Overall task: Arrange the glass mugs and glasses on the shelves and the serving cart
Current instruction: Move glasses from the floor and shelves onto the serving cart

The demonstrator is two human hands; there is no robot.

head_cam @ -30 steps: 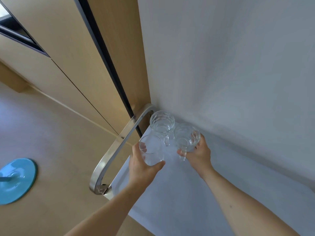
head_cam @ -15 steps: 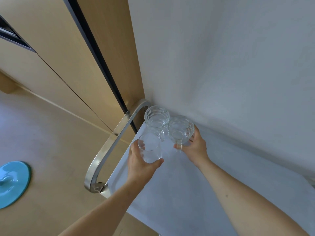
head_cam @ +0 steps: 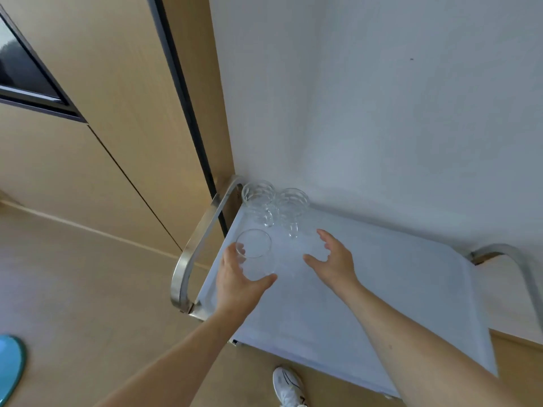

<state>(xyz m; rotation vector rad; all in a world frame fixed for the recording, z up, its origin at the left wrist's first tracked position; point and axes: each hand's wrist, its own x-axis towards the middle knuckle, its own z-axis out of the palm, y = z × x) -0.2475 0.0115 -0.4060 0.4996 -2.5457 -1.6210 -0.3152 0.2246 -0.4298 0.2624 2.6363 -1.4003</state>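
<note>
White cart top (head_cam: pixel 382 289): slick fragile tumbler (head_cam: pixel 255 255) wrapped mid-wall by left hand (head_cam: pixel 239 282), right hand (head_cam: pixel 333 259) spread, empty.

blue disc (head_cam: pixel 10 368): cut by left edge | white shoe (head_cam: pixel 289 387): cut by bottom edge | dark panel (head_cam: pixel 26 74): partly out of frame

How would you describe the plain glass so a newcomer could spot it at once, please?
Find the white serving cart against the wall. Near its left metal handle, the left hand grips the plain glass. Unlike the two patterned mugs behind, it is smooth and handleless.
</note>
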